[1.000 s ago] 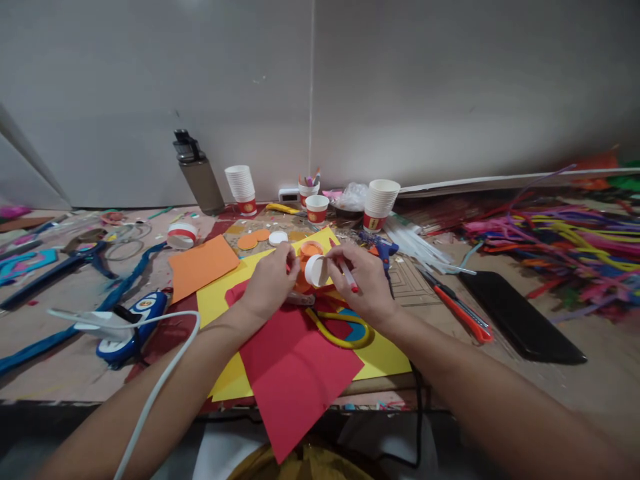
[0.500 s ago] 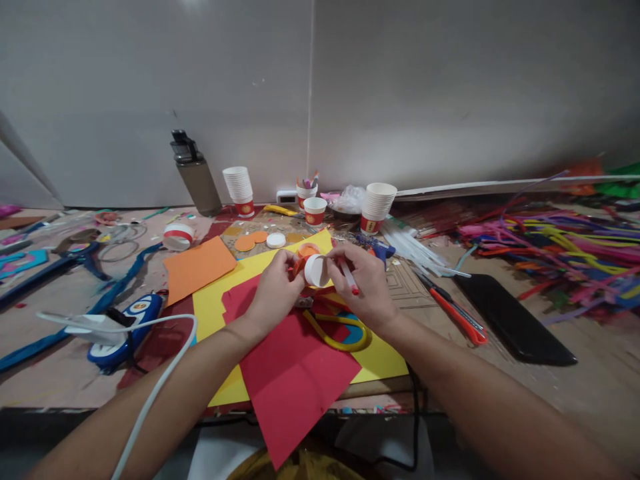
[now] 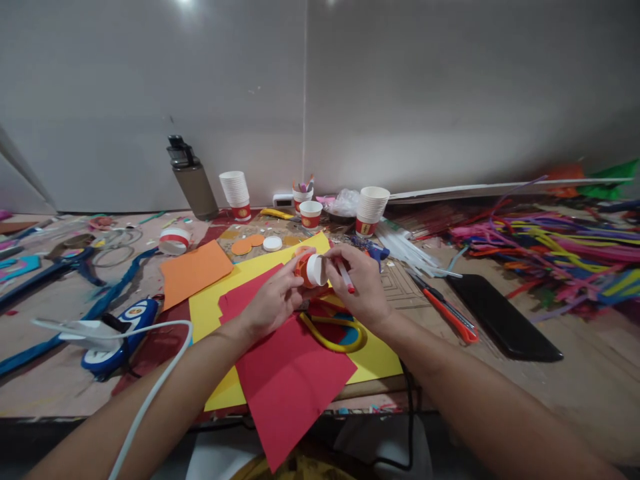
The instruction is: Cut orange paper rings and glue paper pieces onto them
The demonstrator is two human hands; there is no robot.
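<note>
A short paper cup piece (image 3: 314,269), white at its open end with red and orange on its side, lies tilted in my left hand (image 3: 275,297), whose fingers wrap round it. My right hand (image 3: 361,283) is closed on a white marker pen with a red tip (image 3: 346,276). Its thumb and index finger are at the cup's open rim; whether they pinch the rim, I cannot tell. Below both hands, yellow-handled scissors (image 3: 335,345) lie on red paper (image 3: 295,387) and yellow paper (image 3: 217,373); their blades are hidden.
Orange paper (image 3: 195,273) and a blue hot-glue-like device (image 3: 120,340) with a white cable lie left. Stacked paper cups (image 3: 373,207) and a bottle (image 3: 194,183) stand along the wall. Right are a red utility knife (image 3: 450,313), a black phone (image 3: 505,320) and colourful pipe cleaners (image 3: 565,253).
The cup piece has turned in my left hand, so more of its red and orange side shows. My left fingers have shifted round it. The right hand still holds the marker pen.
</note>
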